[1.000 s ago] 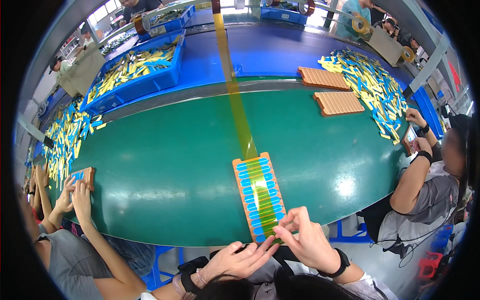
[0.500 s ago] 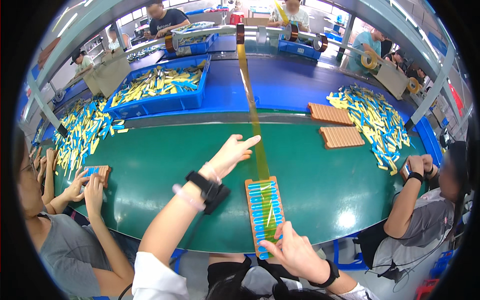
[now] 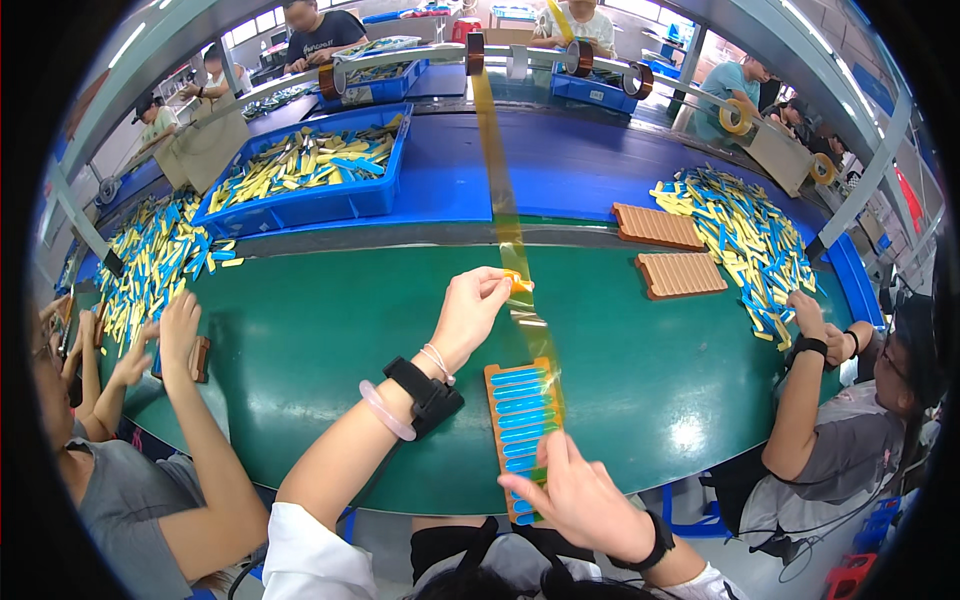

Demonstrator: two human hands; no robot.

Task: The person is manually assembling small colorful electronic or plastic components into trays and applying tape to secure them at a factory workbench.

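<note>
The tray (image 3: 493, 405) lies on the green table (image 3: 350, 350) in front of the person, blue strips (image 3: 520, 407) across its slots. Yellowish tape (image 3: 502, 190) runs from a roll (image 3: 475, 53) down to the tray's right side. The left hand (image 3: 475, 305) pinches it beyond the tray. The right hand (image 3: 590, 497) is over the near end, thumb spread; whether it grips tape, I cannot tell. Farther right, a pile (image 3: 735, 240) lies beside two bare trays (image 3: 682, 275).
</note>
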